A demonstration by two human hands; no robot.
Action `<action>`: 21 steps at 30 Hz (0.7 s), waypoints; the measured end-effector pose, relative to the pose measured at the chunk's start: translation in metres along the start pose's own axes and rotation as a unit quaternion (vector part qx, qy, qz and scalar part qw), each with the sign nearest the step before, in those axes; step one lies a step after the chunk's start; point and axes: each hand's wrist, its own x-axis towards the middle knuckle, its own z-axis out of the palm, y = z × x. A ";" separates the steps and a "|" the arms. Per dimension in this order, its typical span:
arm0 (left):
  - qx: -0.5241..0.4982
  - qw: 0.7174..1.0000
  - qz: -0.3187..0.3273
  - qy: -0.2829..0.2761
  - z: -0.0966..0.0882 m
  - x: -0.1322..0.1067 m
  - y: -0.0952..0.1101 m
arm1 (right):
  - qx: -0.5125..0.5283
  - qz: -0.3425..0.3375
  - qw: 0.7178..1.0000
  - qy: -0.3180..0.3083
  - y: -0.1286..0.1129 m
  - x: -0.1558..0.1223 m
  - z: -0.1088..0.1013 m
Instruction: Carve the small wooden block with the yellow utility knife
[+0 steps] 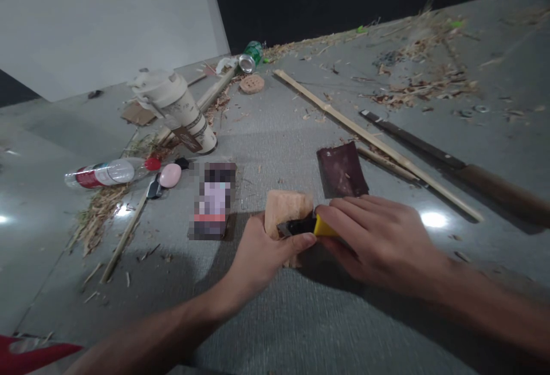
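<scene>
A pale block of wood (286, 204) with a hollow in its near side is gripped by my left hand (262, 254), whose thumb lies across the front. My right hand (373, 237) is closed around a yellow utility knife (323, 227). Its dark blade end rests against the wood, close to my left thumb. Just beyond my right hand lies a dark maroon sheet of sandpaper (344, 170). To the left of the block is a phone (215, 200) with its screen blurred out.
On the left are a tall cup (189, 111), a plastic bottle (103, 174), a pink rounded object (171, 175) and a thin stick (124, 243). A wooden strip (335, 114) and a long-bladed tool (412, 145) lie at right. A green can (250, 57) and wood shavings (412, 91) lie farther back.
</scene>
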 end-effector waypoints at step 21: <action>-0.080 0.996 -0.013 0.023 0.006 0.000 -0.003 | 0.020 0.010 1.000 0.008 0.003 0.001 0.001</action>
